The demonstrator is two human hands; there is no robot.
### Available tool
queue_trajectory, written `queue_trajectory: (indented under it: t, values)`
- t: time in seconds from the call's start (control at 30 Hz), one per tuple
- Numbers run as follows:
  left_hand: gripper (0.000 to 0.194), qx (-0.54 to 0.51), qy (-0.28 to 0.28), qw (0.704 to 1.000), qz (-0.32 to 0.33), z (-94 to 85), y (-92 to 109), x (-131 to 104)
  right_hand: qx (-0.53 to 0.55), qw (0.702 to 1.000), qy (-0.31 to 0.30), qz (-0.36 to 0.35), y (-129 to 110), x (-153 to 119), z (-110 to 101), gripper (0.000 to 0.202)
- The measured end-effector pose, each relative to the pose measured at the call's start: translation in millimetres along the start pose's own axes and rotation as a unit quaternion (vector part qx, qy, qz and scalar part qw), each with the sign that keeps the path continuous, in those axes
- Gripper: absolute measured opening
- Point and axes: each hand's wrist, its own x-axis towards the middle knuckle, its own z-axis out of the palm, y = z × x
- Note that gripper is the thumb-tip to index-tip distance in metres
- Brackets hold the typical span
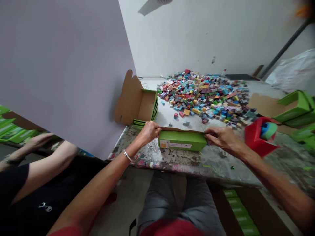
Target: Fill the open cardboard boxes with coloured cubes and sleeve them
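The left grip [150, 131] is closed, its fingertips pinching the left end of the brown cardboard top edge of a green box [182, 142]; the right grip [222, 136] pinches that edge's right end, thumb and fingers pressed together over the corner. The box stands between the two, its labelled long side facing near, close to the near edge of the stained tabletop [182, 161], with a narrow strip of surface showing before that edge. To the left, just beyond the left grip, sits a stack of open boxes [147, 106] with a raised brown flap, beside a grey partition [73, 65] that bounds that side. On the far side, loose pieces lie before a broad heap of small colourful blocks [204, 95], leaving a modest gap behind the box. A red bin [253, 137] stands near the right grip, limiting room on the right.
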Motion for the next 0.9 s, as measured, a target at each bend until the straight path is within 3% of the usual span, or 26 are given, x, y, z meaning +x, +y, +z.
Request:
queue_trajectory:
  t: [0.2,0.43,0.67,0.77,0.9]
  values:
    - [0.023,0.061,-0.031,0.997,0.021,-1.8,6,-5,0.084,0.996,0.006,0.040,7,-9,12,0.030]
    - [0.023,0.079,-0.038,0.996,0.029,-3.1,5,-4,0.078,0.996,0.020,0.028,8,-8,13,0.030]
    - [0.027,0.080,0.010,0.997,0.020,11.4,-8,-7,0.199,0.976,0.031,0.084,10,-10,20,0.031]
    - [0.023,0.097,0.045,0.994,0.014,19.1,-10,-10,0.160,0.983,0.072,0.056,12,-11,25,0.029]
    - [0.028,0.165,0.094,0.981,0.034,37.2,-17,-26,0.043,0.982,0.180,-0.031,16,-24,45,0.027]
